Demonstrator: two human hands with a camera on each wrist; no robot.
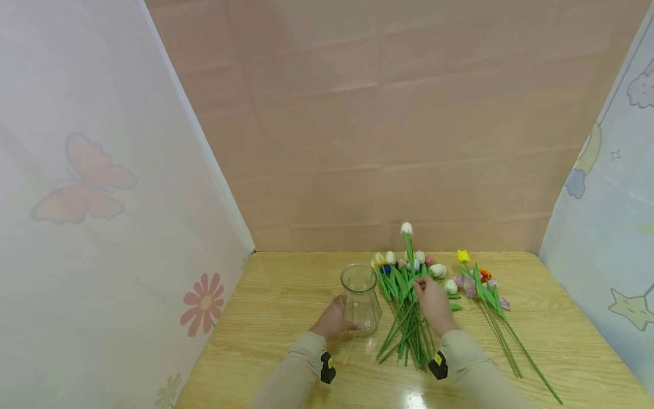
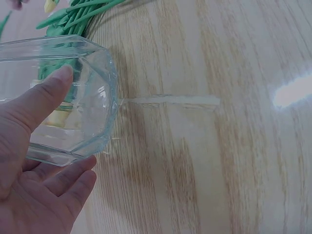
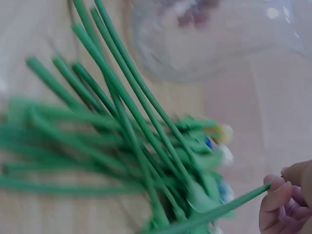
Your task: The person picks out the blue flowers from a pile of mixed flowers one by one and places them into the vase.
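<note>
My left hand grips a clear glass vase low on its side. In the left wrist view, the thumb of this hand lies along one face of the tilted vase, with the fingers on the opposite side. To the right of the vase lies a heap of tulips, their green stems crossing and their heads towards the back. Over that heap, my right hand pinches a white tulip, its head raised above the others. Thumb and fingers of this hand meet on a green stem in the right wrist view.
Further right on the wooden table lies a smaller group of flowers with yellow, orange and mauve heads. A pale, thin strip lies on the tabletop by the vase's base. Fabric walls enclose the back and sides.
</note>
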